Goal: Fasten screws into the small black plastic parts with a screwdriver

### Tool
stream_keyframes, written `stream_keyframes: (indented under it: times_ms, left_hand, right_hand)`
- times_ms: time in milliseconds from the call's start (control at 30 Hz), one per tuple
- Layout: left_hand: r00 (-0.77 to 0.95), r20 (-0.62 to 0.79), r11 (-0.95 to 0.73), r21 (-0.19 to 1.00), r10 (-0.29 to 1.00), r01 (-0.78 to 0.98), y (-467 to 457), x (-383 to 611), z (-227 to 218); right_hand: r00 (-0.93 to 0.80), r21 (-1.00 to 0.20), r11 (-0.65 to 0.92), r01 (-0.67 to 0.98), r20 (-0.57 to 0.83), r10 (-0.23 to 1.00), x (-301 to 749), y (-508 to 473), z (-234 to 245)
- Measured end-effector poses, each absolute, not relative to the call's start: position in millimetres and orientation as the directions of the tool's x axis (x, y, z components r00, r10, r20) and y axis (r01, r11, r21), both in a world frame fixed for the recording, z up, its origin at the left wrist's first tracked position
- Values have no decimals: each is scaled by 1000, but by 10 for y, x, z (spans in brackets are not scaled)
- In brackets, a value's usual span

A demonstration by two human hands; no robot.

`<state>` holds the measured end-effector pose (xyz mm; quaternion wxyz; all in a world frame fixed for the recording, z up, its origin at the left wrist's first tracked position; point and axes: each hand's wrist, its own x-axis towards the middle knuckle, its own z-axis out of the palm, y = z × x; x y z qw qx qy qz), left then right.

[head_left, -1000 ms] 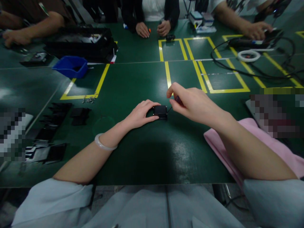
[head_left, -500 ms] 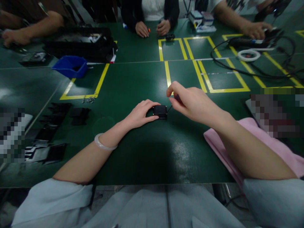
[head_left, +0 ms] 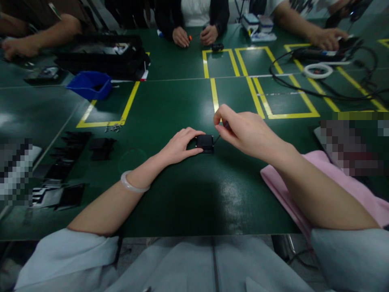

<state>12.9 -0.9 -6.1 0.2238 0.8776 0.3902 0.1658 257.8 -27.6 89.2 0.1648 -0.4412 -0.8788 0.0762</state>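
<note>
A small black square part lies on the green table in front of me. My left hand grips it from the left, thumb and fingers closed on its sides. My right hand hovers just right of the part, fingers pinched round a thin dark tool whose tip points at the part's right edge.
Black flat parts and small screws lie at the left. A blue bin and black tray stand behind them. A pink cloth lies under my right forearm. Other people's hands work at the far edge, cables at back right.
</note>
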Motion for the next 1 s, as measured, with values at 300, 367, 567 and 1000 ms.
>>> stream_keyframes:
  times_ms: [300,367,567,1000]
  left_hand:
    - [647,124,-604,522,752,602,-1,128,-66]
    - [645,122,-601,525,754,604,0,131,-64]
    - [641,111,-593,523,759,611,-6,139,-48]
    - [644,114,-596,524,757,608,-4,130,-59]
  right_hand:
    - [-567,-272,606,747,215,795,2598,-274,901]
    - [-572,-267,610,746,211,792,2606,-270,898]
    - [-589,-284,624,728,208,781,2604,-276,914]
    - [-570,-292,609,737,216,793,2599,-265,892]
